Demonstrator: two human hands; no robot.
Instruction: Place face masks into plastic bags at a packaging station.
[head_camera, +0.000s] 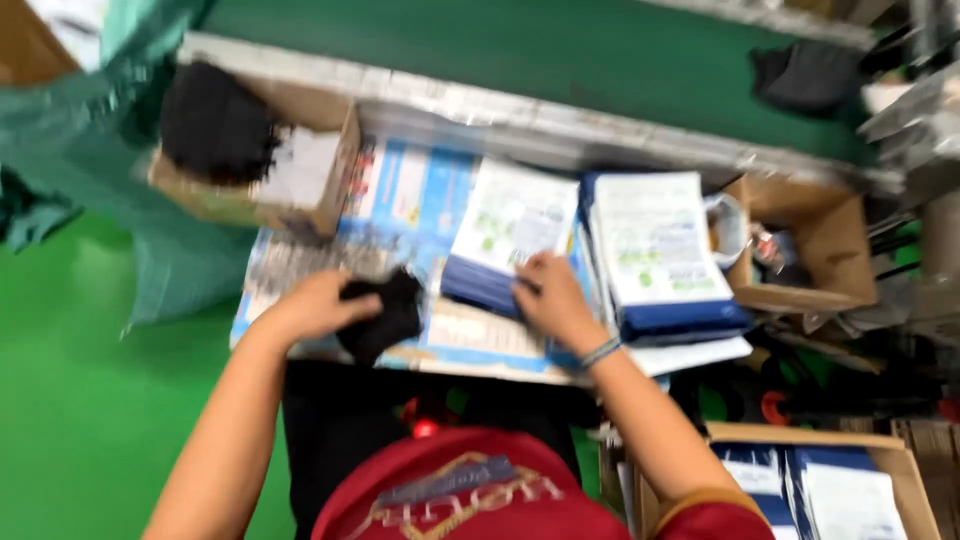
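Plainly, left hand (318, 305) has its grip closed around a black fabric piece (383, 318), fingers curled over the near-left edge of it; the cloth bunches out to the right of the grip and lies low on the tabletop (330, 255), near its front edge. Right hand (550, 298) rests flat, fingers spread, on the lower corner of a white-and-blue flat packet (510, 235); grip there is not closed on anything, it only presses on the packet. The black fabric sits between the two hands, touching the left, a little apart from the right, so the left hand is clearly the nearer. The packet lies just right of the fabric, its long axis running away from the person, tilted slightly rightward, its open dark-blue edge toward the fabric. Fabric looks soft, matte, crumpled, no clear shape through the motion blur. Packet looks thin, glossy, white face with pale green marks. Outward: a thicker stack of the same packets (655, 250) just to the right, a cardboard box (290, 170) with more black material at back left, another open cardboard box (820, 250) at far right, green floor (80, 400) on the left.
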